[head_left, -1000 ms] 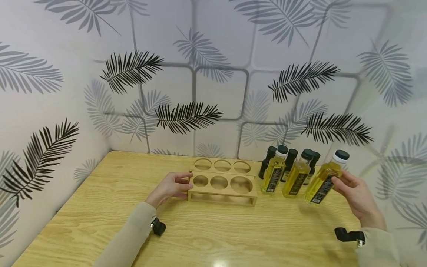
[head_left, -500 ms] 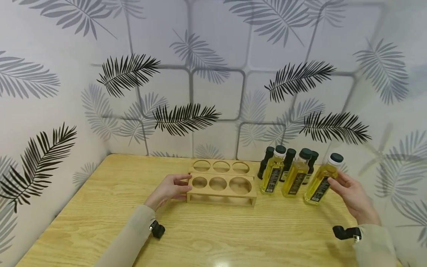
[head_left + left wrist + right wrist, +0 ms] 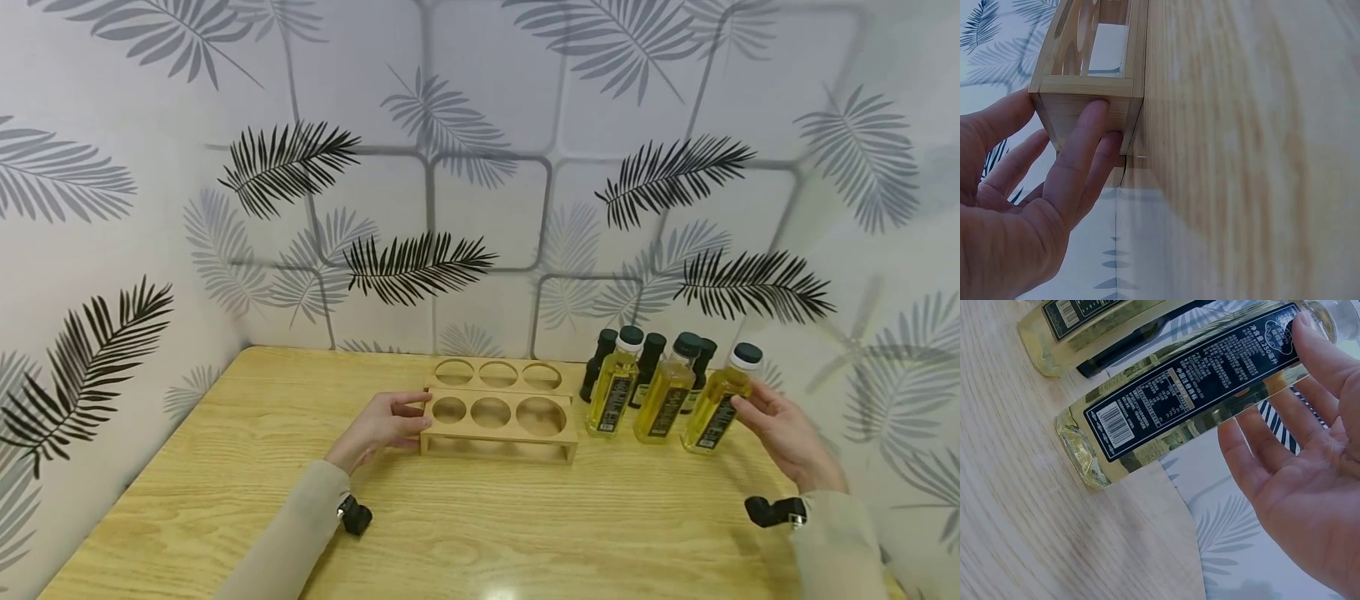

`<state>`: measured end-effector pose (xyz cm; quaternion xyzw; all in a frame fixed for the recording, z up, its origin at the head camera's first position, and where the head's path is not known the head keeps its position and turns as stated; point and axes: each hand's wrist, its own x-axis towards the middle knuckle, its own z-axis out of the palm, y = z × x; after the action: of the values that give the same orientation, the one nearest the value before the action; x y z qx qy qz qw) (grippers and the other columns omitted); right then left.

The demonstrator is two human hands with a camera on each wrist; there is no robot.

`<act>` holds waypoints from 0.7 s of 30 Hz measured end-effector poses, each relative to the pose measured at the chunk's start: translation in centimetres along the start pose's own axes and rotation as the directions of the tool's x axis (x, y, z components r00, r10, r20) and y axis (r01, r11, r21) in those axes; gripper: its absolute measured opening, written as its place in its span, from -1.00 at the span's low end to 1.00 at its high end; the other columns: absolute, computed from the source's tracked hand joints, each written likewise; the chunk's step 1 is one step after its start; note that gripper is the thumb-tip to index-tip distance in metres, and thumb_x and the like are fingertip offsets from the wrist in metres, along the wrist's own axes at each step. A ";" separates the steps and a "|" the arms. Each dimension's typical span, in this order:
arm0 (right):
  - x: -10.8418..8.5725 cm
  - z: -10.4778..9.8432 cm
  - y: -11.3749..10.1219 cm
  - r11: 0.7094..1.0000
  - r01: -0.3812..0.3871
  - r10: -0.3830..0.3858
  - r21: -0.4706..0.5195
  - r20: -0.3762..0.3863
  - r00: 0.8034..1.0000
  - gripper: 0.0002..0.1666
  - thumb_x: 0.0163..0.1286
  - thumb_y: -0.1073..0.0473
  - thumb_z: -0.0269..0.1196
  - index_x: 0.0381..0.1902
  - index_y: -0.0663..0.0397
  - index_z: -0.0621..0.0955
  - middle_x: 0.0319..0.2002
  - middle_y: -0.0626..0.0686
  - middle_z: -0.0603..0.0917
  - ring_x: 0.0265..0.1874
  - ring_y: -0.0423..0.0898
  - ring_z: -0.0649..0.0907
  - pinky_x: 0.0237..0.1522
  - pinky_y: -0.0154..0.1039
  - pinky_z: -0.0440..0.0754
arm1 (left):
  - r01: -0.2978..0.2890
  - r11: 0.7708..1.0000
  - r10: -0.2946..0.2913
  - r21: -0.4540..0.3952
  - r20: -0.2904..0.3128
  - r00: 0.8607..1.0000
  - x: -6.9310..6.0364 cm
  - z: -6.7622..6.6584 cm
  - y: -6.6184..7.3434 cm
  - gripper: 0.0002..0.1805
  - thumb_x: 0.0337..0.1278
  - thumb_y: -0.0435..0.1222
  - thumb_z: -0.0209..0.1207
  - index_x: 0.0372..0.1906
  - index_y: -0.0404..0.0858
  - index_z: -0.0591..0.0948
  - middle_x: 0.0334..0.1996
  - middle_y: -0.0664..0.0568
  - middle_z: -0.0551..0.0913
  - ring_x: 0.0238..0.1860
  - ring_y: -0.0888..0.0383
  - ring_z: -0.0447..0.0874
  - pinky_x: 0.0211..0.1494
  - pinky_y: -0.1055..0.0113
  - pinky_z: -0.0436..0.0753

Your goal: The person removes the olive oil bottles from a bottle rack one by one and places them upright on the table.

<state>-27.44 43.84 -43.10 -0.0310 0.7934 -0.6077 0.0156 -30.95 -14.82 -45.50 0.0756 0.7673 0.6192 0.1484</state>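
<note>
A tall clear bottle of yellow oil (image 3: pixel 718 410), with a dark cap and black label, is gripped near its top by my right hand (image 3: pixel 787 437). The right wrist view has the thumb (image 3: pixel 1319 353) on the label side and other fingers behind the bottle. At its lower end the bottle is close to the table; contact is not clear. My left hand (image 3: pixel 382 425) touches the left end of a two-tier wooden rack (image 3: pixel 498 400) with round holes. Fingertips (image 3: pixel 1094 115) press on its end panel in the left wrist view.
Two more yellow oil bottles (image 3: pixel 613 396) (image 3: pixel 666 404) stand just right of the rack. Behind them are several small dark bottles (image 3: pixel 597 367). The wood-grain table (image 3: pixel 495 517) meets a leaf-patterned wall (image 3: pixel 487 208) at the back.
My right hand has carried the oil bottle slightly left, toward the other bottles, and it stands more upright. The left hand stays at the rack; the head view shifted a little.
</note>
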 end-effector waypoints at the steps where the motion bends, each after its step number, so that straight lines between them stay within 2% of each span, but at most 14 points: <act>1: 0.1 0.0 0.0 1.000 -0.003 0.003 0.007 0.005 1.000 0.01 0.57 -0.06 -0.01 0.53 0.13 -0.41 0.51 0.24 -0.49 0.51 0.23 -0.29 0.56 0.00 -0.13 | -0.001 1.000 0.001 0.002 0.000 1.000 0.0 0.0 0.0 -0.41 0.24 -0.35 0.27 0.37 -0.22 0.45 0.24 -0.37 0.47 0.08 -0.09 0.65 0.01 0.02 0.72; 10: 0.8 -0.4 -0.3 0.999 0.006 -0.009 0.048 0.051 0.999 -0.01 0.58 -0.04 -0.03 0.53 0.10 -0.43 0.51 0.25 -0.49 0.49 0.27 -0.33 0.42 0.36 -0.22 | 0.001 1.000 -0.001 0.008 -0.006 1.000 -0.1 -0.2 0.0 -0.42 0.25 -0.35 0.27 0.38 -0.22 0.45 0.25 -0.37 0.46 0.06 -0.08 0.67 0.00 0.04 0.73; 16: 0.8 -0.6 -0.2 0.999 -0.008 0.006 0.040 0.052 0.999 -0.01 0.58 -0.05 -0.03 0.53 -0.02 -0.45 0.50 0.22 -0.54 0.49 0.28 -0.35 0.41 0.37 -0.19 | 0.006 1.000 -0.006 -0.009 -0.001 1.000 -0.1 -0.1 -0.1 -0.43 0.25 -0.35 0.26 0.37 -0.17 0.47 0.24 -0.33 0.47 0.06 -0.07 0.66 0.00 0.05 0.73; 21: 0.7 -0.7 -0.2 0.999 -0.020 0.018 0.041 0.045 0.999 0.01 0.58 -0.06 -0.03 0.52 -0.02 -0.47 0.47 0.18 -0.61 0.48 0.27 -0.37 0.42 0.34 -0.16 | 0.005 1.000 -0.005 -0.026 0.002 1.000 0.0 0.0 -0.2 -0.43 0.24 -0.37 0.26 0.37 -0.15 0.47 0.24 -0.31 0.47 0.07 -0.07 0.65 0.00 0.03 0.72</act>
<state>-28.21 44.43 -42.73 -0.0368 0.7804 -0.6229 0.0396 -30.91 -14.88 -45.65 0.0724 0.7593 0.6287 0.1517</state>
